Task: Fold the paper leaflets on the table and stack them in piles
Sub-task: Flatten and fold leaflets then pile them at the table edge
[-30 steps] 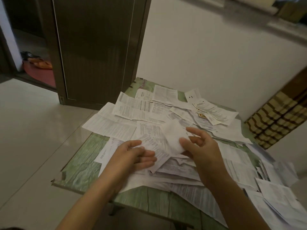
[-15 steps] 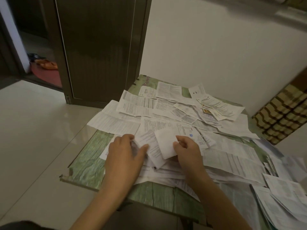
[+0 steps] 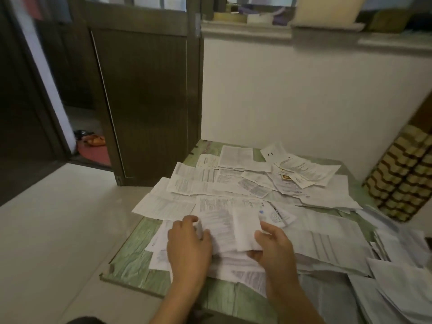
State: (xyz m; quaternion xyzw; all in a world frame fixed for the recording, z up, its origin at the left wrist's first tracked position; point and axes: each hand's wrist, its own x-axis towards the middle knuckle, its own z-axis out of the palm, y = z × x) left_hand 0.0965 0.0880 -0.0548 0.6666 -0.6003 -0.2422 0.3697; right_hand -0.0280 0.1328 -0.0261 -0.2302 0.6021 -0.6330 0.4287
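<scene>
Several white printed paper leaflets (image 3: pixel 233 185) lie scattered and overlapping on a green table (image 3: pixel 133 260). A small folded white leaflet (image 3: pixel 246 228) lies on the heap near the front. My right hand (image 3: pixel 273 249) holds this leaflet at its right and lower edge, thumb on top, fingers curled underneath. My left hand (image 3: pixel 189 244) rests palm down on the papers to the left of it, with its fingers curled round the edge of a printed leaflet (image 3: pixel 217 220).
More loose sheets (image 3: pixel 397 277) hang over the table's right front corner. A dark wooden door (image 3: pixel 145 94) stands behind the table on the left, a white wall behind. A patterned woven object (image 3: pixel 402 181) leans at the right. Pale tiled floor (image 3: pixel 58 230) lies to the left.
The folded leaflet has come down from the air onto the heap with my right hand still on it. My left hand has slid forward onto the papers. The camera has tilted upward.
</scene>
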